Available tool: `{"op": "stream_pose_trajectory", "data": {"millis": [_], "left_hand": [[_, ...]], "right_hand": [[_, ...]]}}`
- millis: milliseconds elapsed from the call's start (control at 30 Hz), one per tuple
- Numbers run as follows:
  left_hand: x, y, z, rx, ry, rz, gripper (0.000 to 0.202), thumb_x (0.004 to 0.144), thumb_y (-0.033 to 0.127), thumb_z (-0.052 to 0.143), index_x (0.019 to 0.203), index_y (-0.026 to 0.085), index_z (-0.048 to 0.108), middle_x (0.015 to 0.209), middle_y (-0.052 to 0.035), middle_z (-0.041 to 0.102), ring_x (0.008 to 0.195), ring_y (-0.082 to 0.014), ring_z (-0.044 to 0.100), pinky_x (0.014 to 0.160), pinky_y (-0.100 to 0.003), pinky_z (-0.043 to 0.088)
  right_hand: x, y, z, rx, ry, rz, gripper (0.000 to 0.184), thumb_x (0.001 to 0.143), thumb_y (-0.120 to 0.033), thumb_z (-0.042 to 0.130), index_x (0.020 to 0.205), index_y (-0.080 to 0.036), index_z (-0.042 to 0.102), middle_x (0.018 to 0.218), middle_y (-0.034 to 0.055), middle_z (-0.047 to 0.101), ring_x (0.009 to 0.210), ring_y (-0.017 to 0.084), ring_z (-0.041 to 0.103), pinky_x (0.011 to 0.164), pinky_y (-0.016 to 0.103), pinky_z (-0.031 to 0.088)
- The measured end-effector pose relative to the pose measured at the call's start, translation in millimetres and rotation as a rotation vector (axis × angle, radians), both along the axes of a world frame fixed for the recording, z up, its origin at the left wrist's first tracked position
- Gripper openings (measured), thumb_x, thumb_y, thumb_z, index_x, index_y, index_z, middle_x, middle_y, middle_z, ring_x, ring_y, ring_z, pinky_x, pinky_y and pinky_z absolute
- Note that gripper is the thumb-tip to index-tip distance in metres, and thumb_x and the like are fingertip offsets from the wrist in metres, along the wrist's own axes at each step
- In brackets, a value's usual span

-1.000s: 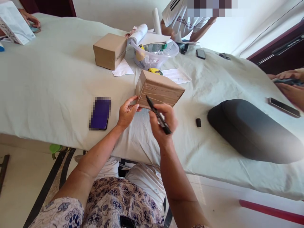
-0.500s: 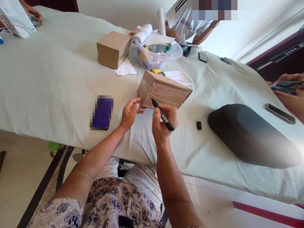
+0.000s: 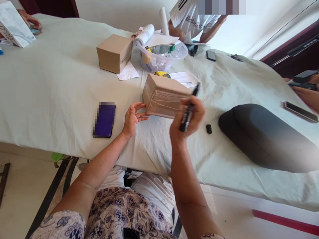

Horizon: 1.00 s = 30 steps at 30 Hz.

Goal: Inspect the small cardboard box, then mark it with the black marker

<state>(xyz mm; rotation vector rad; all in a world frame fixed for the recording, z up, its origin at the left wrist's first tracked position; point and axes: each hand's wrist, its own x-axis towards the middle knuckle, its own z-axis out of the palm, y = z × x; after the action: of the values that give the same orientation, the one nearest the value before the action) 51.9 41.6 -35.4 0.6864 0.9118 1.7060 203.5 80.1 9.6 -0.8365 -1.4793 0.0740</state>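
A taped cardboard box (image 3: 165, 94) sits on the cloth in front of me, with dark marks near the top of its tape-covered face. My left hand (image 3: 132, 118) is at its lower left corner, fingers spread and the fingertips against the box. A black marker (image 3: 187, 116) is in my closed right hand (image 3: 190, 114), its uncapped tip pointing up past the box's right end. That hand hides part of the box's right side. To the right, a black marker cap (image 3: 208, 129) lies on the cloth.
Left of my hands lies a purple-screened phone (image 3: 104, 120). A black cap (image 3: 264, 136) fills the right side. Behind stand another cardboard box (image 3: 112, 54), a plastic basket (image 3: 171, 59) and a yellow tape measure (image 3: 162, 74). People sit around the table, one in a white shirt (image 3: 190, 20).
My right hand has lifted the marker off the box's left part and moved right, its tip swinging from upper left to upper right. My left hand stays by the box corner.
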Motion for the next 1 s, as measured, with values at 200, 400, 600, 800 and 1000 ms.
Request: {"op": "stream_pose_trajectory", "data": {"millis": [200,400,600,800,1000], "left_hand": [[-3,7,-11.9,-0.027,0.091,-0.006,0.068,0.085,0.081,0.042,0.109,0.021,0.064,0.129,-0.0157,0.063,0.09,-0.0245,0.074,0.076,-0.041,0.062],[-11,8,-20.7,-0.184,0.188,-0.076,0.072,0.073,0.086,0.057,0.099,0.019,0.066,0.122,-0.017,0.066,0.091,-0.0264,0.071,0.069,-0.037,0.062],[-19,6,-18.5,-0.199,0.485,0.059,0.073,0.077,0.085,0.051,0.094,0.017,0.071,0.108,-0.0173,0.07,0.085,-0.0241,0.069,0.055,-0.029,0.056],[-25,1,-0.2,-0.177,0.671,0.2,0.058,0.083,0.072,0.057,0.093,0.017,0.071,0.099,-0.0127,0.072,0.072,-0.0165,0.067,0.049,-0.022,0.05],[-62,-42,27.0,-0.233,0.916,0.475,0.033,0.089,0.042,0.054,0.106,0.018,0.07,0.099,-0.0078,0.074,0.075,-0.0155,0.069,0.061,-0.023,0.053]], "right_hand": [[94,32,-31.1,-0.31,-0.295,-0.31,0.045,0.093,-0.02,0.039,0.136,-0.021,0.053,0.12,0.0132,0.066,0.116,0.028,0.063,0.104,0.054,0.048],[124,39,-81.6,-0.739,-0.647,-0.255,0.06,0.082,-0.006,0.038,0.135,-0.021,0.061,0.125,0.0126,0.068,0.118,0.027,0.059,0.103,0.05,0.046],[116,33,-77.2,-0.82,-0.715,-0.243,0.06,0.085,-0.008,0.037,0.135,-0.029,0.062,0.143,0.0097,0.058,0.132,0.031,0.048,0.107,0.053,0.038],[114,32,-76.7,-0.783,-0.672,-0.246,0.058,0.086,-0.008,0.039,0.136,-0.028,0.062,0.143,0.0095,0.059,0.13,0.029,0.05,0.107,0.052,0.039],[110,38,-79.7,-0.815,-0.545,-0.276,0.059,0.087,-0.008,0.034,0.139,-0.023,0.057,0.138,0.0132,0.061,0.127,0.029,0.054,0.108,0.054,0.041]]}}
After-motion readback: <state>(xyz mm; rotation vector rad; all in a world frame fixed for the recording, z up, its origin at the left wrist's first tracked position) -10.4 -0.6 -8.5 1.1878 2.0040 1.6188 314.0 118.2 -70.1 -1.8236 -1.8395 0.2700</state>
